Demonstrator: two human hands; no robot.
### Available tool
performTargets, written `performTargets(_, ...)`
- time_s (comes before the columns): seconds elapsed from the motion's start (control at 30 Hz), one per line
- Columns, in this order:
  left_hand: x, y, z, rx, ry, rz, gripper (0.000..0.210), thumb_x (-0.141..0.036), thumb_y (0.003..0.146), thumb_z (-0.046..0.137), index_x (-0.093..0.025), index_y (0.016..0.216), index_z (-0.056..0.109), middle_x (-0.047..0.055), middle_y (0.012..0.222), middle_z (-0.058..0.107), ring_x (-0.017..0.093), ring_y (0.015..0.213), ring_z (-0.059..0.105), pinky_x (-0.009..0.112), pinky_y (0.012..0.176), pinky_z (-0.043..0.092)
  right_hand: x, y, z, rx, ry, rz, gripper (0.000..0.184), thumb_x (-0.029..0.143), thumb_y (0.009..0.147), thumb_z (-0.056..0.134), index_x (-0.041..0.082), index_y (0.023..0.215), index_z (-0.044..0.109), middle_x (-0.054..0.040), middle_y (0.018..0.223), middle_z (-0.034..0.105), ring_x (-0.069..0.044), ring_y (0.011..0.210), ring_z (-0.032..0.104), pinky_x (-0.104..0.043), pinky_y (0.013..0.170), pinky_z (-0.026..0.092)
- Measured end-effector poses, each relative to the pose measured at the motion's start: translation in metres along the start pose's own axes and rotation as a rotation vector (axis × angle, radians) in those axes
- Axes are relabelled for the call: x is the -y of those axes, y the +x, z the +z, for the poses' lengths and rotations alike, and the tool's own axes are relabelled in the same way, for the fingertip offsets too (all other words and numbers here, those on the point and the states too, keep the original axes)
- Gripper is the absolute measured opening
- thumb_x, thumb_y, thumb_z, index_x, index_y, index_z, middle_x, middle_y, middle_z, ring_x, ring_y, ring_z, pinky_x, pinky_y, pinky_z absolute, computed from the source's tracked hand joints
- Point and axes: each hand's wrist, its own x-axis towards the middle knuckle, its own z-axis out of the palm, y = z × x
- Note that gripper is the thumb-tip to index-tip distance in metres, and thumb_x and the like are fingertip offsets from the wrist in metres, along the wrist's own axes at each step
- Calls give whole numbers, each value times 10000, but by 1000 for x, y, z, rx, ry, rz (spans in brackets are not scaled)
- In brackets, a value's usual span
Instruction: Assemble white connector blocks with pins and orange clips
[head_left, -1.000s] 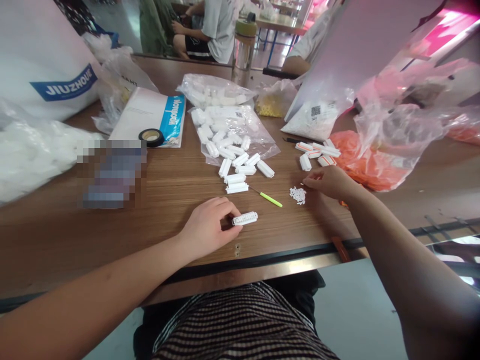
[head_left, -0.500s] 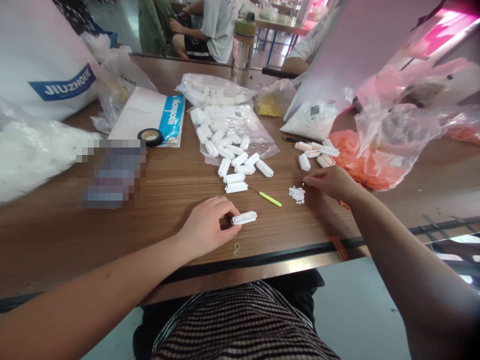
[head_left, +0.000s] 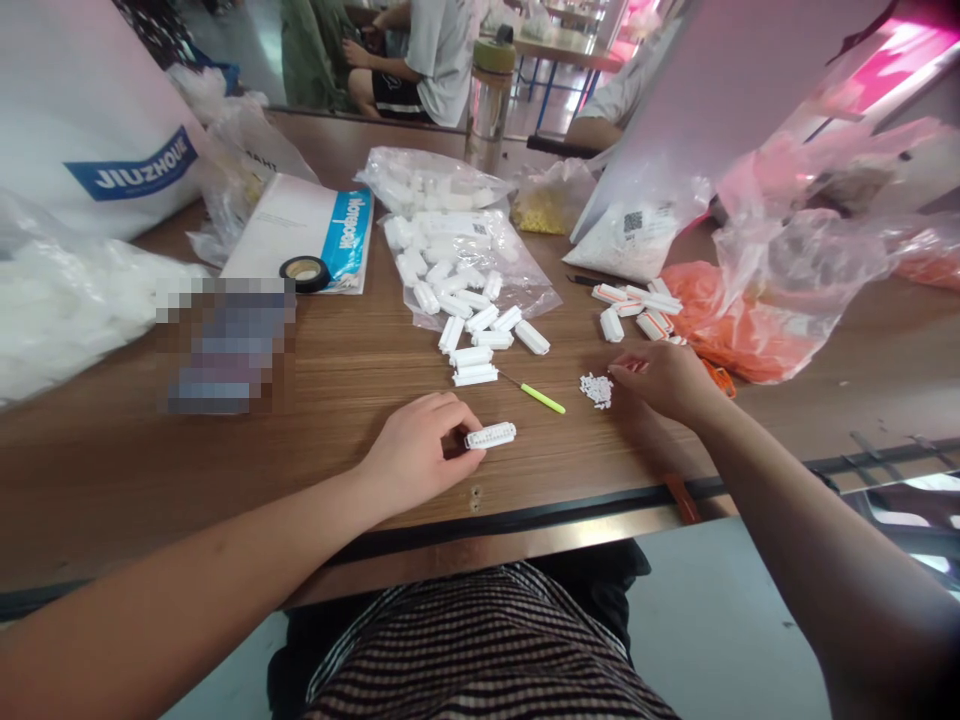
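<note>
"On the wooden table [head_left: 360, 365], how many white blocks are in hand?"

"One. The left hand [head_left: 424, 450] pinches the white block [head_left: 491, 436] by its end, between thumb and fingers, near the table's front edge."

"And the right hand [head_left: 664, 378]?"

"Its fingertips are drawn together just beside one pile of small white bits [head_left: 597, 390], too many to count. I can't tell whether they grip a bit."

"Count the rest."

"One green-handled tool [head_left: 543, 398], one notebook [head_left: 277, 225] with one roll of tape [head_left: 322, 280] on its edge, one bottle [head_left: 489, 110]. Seven loose blocks [head_left: 475, 375] lie in front of a clear bag [head_left: 517, 245], which has more in its mouth. The striped blocks [head_left: 654, 324] overlap; I can't count them surely."

"What differs from half a second ago?"

"The right hand has shifted slightly toward the person, showing more of the orange strip [head_left: 720, 379] beside its wrist. The left hand and its block look the same."
</note>
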Motion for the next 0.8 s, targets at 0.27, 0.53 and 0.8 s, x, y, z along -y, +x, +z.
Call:
performTargets(0.27,0,-1,0,3,-4,-7,51,-242,819,660,-213,847,629,2,826,624,169,782,557,333,727,443,39,-14,-8,-23,167,-31,161,353,763,635,219,711,707,-26,737,705,-181,667,630,-310,638,451)
performTargets(0.53,-2,0,-1,-8,-1,-4,47,-233,808,649,-215,848,634,6,811,631,175,779,560,339,732,447,124,-50,-3,138,403,-531,122,259,865,596,207,776,661,-6,773,672,-151,763,586,-357,802,411)
performTargets(0.8,1,-1,1,-11,-2,4,70,-236,809,670,-216,866,633,-2,823,629,174,787,556,331,728,438,132,-50,1,153,344,-593,94,231,873,598,207,789,635,10,745,646,-149,758,553,-349,791,350)
